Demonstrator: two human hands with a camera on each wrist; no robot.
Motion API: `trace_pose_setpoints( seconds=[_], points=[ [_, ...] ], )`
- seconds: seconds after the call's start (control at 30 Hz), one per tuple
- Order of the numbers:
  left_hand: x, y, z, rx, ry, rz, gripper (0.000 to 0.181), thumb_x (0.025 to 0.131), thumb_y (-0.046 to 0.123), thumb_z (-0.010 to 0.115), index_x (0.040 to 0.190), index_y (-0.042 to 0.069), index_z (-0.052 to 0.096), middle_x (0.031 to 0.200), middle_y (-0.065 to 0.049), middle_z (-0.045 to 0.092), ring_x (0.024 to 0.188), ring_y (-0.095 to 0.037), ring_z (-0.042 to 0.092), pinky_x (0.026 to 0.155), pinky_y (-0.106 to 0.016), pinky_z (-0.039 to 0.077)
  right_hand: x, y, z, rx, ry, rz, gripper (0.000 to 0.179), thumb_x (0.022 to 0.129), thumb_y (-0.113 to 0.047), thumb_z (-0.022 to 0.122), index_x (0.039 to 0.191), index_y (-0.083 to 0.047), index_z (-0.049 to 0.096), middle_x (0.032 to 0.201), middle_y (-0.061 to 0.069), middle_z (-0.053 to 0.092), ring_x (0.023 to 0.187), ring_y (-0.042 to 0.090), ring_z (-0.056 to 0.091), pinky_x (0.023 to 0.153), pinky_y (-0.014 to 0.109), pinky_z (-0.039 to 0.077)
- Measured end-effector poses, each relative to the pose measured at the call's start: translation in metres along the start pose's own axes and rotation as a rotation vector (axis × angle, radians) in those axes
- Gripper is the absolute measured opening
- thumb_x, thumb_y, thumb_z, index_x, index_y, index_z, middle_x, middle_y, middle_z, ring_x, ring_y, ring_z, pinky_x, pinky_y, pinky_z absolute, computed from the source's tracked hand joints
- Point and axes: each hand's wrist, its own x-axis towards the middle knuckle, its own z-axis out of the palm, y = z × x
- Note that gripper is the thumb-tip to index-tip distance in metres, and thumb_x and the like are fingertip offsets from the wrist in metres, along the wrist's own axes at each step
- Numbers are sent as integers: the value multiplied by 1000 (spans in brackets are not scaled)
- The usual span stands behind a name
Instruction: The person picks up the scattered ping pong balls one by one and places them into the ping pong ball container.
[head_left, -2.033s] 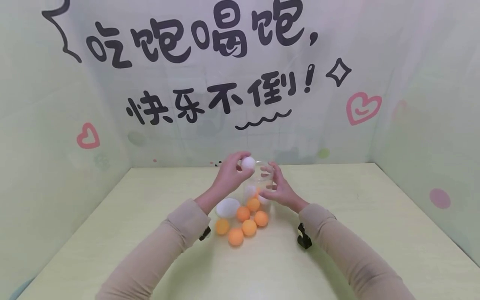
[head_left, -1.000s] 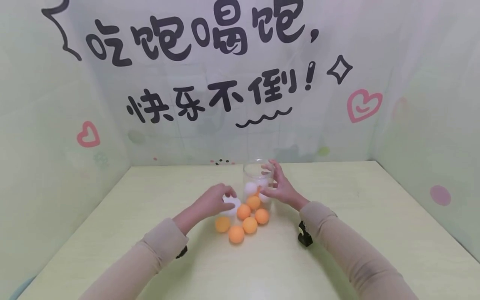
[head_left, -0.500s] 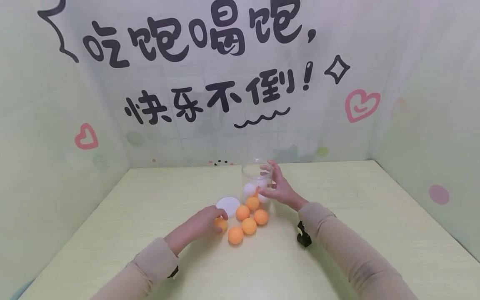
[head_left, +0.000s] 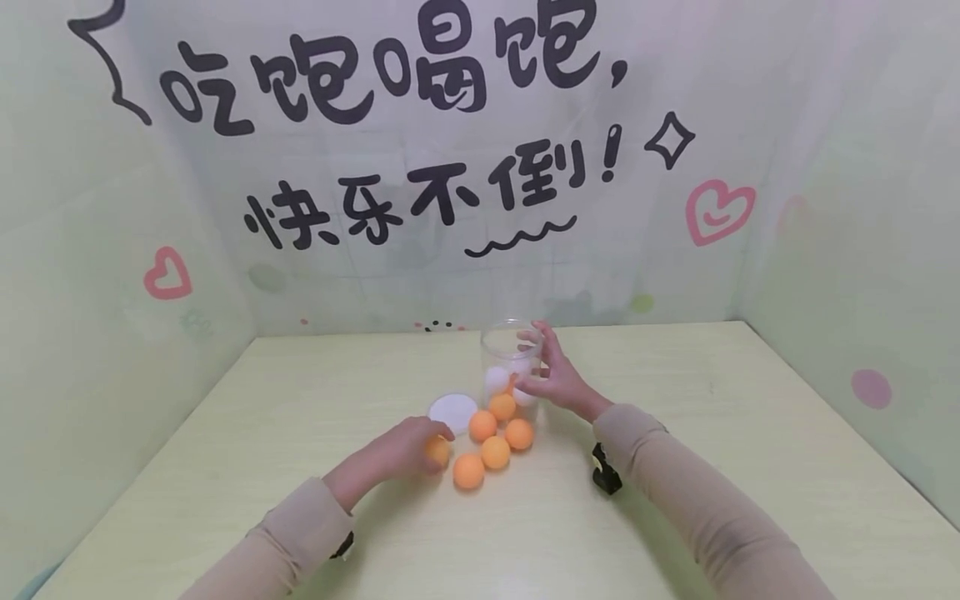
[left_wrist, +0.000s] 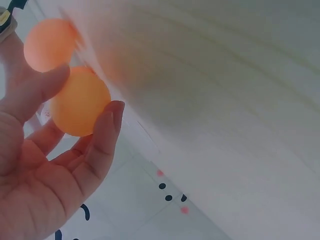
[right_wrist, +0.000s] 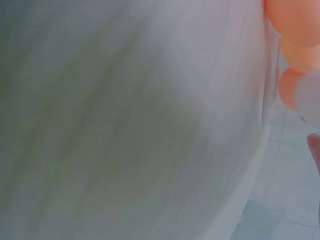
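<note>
In the head view my left hand point(head_left: 401, 448) is low over the table, its thumb and fingers round an orange table tennis ball point(head_left: 438, 451). The left wrist view shows that ball point(left_wrist: 80, 102) pinched between thumb and fingertips. My right hand point(head_left: 561, 381) holds the side of a clear cylindrical jar point(head_left: 491, 350) standing upright. Inside the jar lie white balls point(head_left: 496, 380). Several loose orange balls point(head_left: 495, 452) sit between the left hand and the jar. A round white disc point(head_left: 452, 412) lies flat beside the jar.
The pale wooden table point(head_left: 570, 533) meets a printed cloth backdrop point(head_left: 360, 292) behind the jar. Cloth walls point(head_left: 855, 275) flank both sides. A black wrist camera piece point(head_left: 606, 471) hangs below the right sleeve.
My left hand has let go of a white ball at the jar's mouth, come down to the left past the disc, and taken hold of an orange ball. The right hand stays on the jar.
</note>
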Motion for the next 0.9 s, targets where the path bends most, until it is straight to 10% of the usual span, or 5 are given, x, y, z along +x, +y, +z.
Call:
trace_pose_setpoints(
  seconds=[0.4, 0.9],
  points=[
    [6, 9, -16, -123, 234, -75, 43, 75, 4, 68, 115, 1, 52, 106, -12, 59, 84, -19, 51, 78, -36, 45, -1, -9, 2, 1, -4, -14, 84, 74, 9, 64, 138, -3, 11, 140, 27, 28, 126, 44, 32, 93, 57, 38],
    [8, 25, -38, -314, 379, -75, 43, 81, 6, 63, 120, 0, 48, 112, -13, 54, 86, -22, 52, 73, -31, 49, 0, 2, 2, -3, -1, -16, 84, 74, 5, 65, 138, -7, 13, 141, 24, 29, 127, 43, 33, 94, 56, 39]
  ],
)
